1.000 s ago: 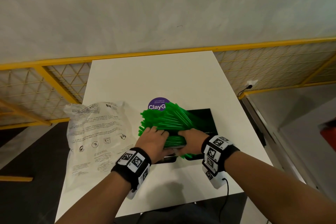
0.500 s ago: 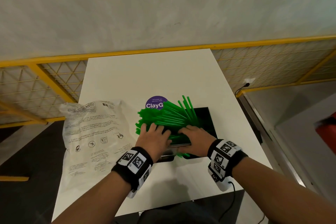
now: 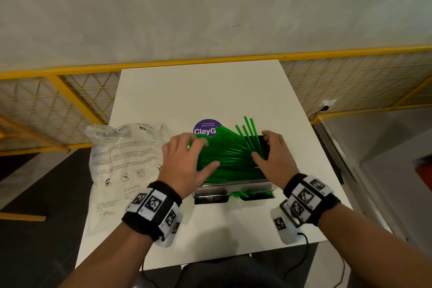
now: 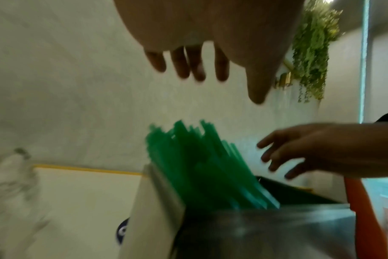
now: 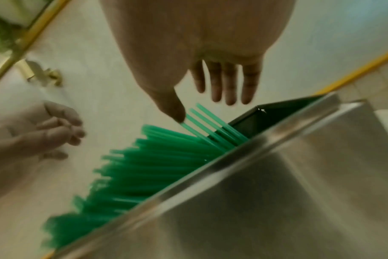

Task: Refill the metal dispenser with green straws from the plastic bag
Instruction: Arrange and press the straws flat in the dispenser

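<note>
One metal dispenser [image 3: 233,187] sits at the frame's centre on my desk [image 3: 198,91]; its green straws [image 3: 224,152], too many to count, fan toward the upper left. One plastic bag [image 3: 121,161] lies left. My left hand [image 3: 184,163] and right hand [image 3: 275,159] hover spread, grasping nothing.

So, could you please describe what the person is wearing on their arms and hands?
Both forearms are bare, with no sleeves or gloves. The left hand and right hand each sit beyond a black wristband carrying white blocks printed with black square markers; a thin black cable trails from the right one.

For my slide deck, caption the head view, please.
Both open hands, left hand and right hand, flank green straws fanned in the metal dispenser.
</note>
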